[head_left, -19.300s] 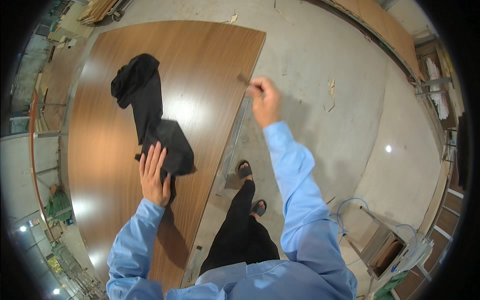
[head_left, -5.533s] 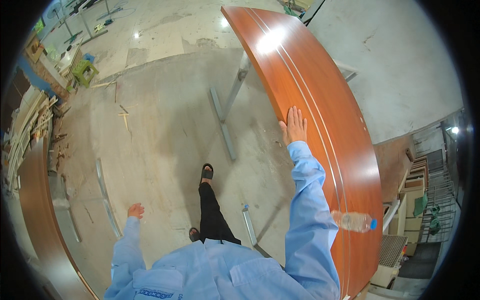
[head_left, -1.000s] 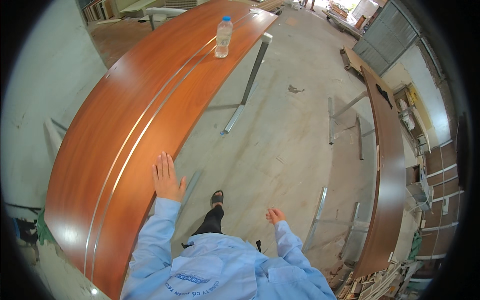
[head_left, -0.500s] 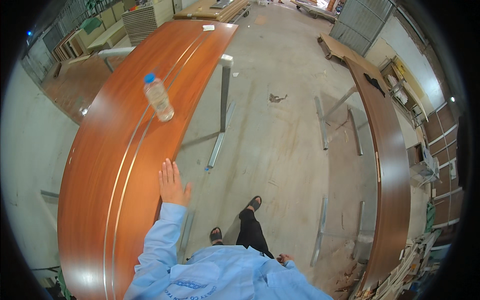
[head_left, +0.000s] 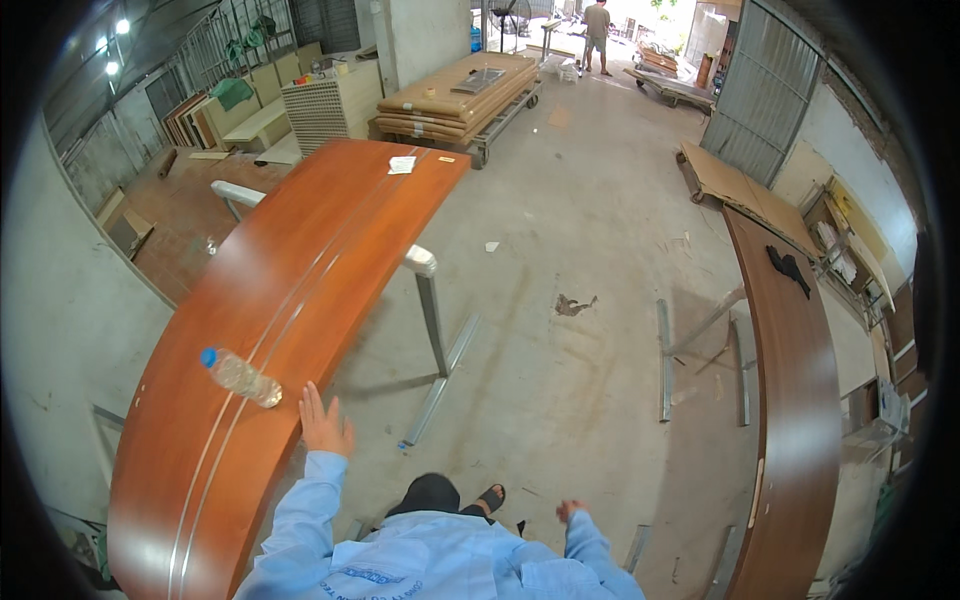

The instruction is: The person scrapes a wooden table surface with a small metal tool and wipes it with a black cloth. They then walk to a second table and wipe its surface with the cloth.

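My left hand [head_left: 325,425] is open, its fingers stretched out at the right edge of a long, glossy reddish-brown wooden panel [head_left: 300,250]. The fingertips are at that edge; whether they press on it I cannot tell. Two thin silvery lines run along the panel. Just beyond the hand, a clear plastic bottle [head_left: 242,378] with a blue cap stands upright on it. My right hand [head_left: 571,508] hangs over the floor at my side, fingers loosely apart, with nothing visible in it. A white scrap of paper [head_left: 402,165] lies on the panel's far end.
A metal stand [head_left: 430,310] with a white-wrapped top supports the panel. On the right, a darker brown panel [head_left: 795,380] carries a black cloth-like item [head_left: 788,270]. Wrapped boards [head_left: 465,95] lie on a wheeled trolley ahead. A person [head_left: 597,35] stands far back on the concrete floor [head_left: 560,400].
My view has tilted up, bringing more of the far room into sight. I have stepped forward, so the bottle now appears nearer. My left hand stays by the panel's edge; my right has swung outward.
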Demonstrator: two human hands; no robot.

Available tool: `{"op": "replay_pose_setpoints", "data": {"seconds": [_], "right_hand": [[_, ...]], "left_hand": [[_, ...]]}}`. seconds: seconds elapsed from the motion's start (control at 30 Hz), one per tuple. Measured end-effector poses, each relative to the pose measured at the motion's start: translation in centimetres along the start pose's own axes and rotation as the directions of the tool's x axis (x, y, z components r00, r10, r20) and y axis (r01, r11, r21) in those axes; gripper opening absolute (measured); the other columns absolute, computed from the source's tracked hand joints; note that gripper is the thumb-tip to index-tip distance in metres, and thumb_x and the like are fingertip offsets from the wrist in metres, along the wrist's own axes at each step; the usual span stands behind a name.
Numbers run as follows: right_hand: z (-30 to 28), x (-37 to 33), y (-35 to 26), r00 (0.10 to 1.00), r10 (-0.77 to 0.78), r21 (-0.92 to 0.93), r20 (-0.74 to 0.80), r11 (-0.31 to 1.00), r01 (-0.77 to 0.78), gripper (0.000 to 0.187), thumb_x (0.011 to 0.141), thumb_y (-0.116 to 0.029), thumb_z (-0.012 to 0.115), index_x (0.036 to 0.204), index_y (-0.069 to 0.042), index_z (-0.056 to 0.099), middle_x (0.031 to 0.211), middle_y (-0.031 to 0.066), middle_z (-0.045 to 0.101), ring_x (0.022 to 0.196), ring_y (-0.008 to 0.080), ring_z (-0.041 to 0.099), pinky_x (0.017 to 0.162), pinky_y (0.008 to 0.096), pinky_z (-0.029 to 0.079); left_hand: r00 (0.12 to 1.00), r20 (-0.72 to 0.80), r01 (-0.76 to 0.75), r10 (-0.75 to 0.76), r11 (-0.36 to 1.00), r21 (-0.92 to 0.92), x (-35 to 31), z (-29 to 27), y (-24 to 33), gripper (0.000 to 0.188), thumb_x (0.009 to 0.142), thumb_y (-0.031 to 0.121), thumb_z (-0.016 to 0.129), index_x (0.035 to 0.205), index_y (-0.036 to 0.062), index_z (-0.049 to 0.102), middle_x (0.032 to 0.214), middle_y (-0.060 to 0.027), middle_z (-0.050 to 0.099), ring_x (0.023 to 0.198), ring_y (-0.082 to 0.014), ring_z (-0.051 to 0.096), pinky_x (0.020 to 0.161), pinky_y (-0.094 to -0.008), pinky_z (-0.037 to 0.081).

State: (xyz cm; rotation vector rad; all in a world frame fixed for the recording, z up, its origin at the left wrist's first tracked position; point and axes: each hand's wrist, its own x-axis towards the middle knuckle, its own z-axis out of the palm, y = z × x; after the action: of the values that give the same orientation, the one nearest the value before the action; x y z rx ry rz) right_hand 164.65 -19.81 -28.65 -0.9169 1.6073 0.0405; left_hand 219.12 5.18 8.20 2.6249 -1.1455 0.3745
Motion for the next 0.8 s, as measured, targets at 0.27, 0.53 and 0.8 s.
{"op": "replay_pose_setpoints", "data": {"seconds": [0.27, 0.53, 0.8], "right_hand": [[-3.0, 2.4, -29.3, 0.894, -0.447, 0.087, -0.003, 0.891, 0.446, 0.026, 0.097, -0.025, 0.064, 0.111, -0.004, 0.070, 0.090, 0.0089, 0.076, 0.076, 0.0170, 0.072, 0.058, 0.0303, 0.055], [-10.2, 5.1, -23.2, 0.971, -0.108, -0.093, -0.216, 0.992, 0.090, 0.023, 0.092, -0.028, 0.067, 0.103, -0.008, 0.073, 0.085, 0.0071, 0.075, 0.069, 0.0175, 0.071, 0.063, 0.0344, 0.057], [-13.6, -5.4, -16.4, 0.838, 0.350, 0.444, -0.419, 0.884, -0.147, 0.028, 0.091, -0.029, 0.071, 0.077, -0.005, 0.070, 0.066, 0.0093, 0.070, 0.053, 0.0168, 0.063, 0.048, 0.0328, 0.050]], "left_hand": [[0.993, -0.016, 0.119, -0.118, 0.990, 0.081, 11.3, 5.5, 5.7, 0.050, 0.079, 0.017, 0.075, 0.125, 0.0042, 0.065, 0.162, -0.0312, 0.022, 0.151, -0.0482, 0.020, 0.122, -0.0547, 0.021], [0.968, 0.228, 0.109, 0.100, 0.653, -0.749, 28.0, 25.0, 16.5, 0.025, 0.098, 0.016, 0.063, 0.117, 0.0019, 0.070, 0.113, -0.0134, 0.073, 0.104, -0.0251, 0.069, 0.091, -0.0346, 0.054], [-0.333, 0.834, -0.025, 0.440, 0.880, -0.474, 32.8, 33.9, 31.0, 0.026, 0.093, 0.028, 0.068, 0.094, 0.0024, 0.076, 0.083, -0.0089, 0.074, 0.082, -0.0157, 0.067, 0.075, -0.0299, 0.054]]}}
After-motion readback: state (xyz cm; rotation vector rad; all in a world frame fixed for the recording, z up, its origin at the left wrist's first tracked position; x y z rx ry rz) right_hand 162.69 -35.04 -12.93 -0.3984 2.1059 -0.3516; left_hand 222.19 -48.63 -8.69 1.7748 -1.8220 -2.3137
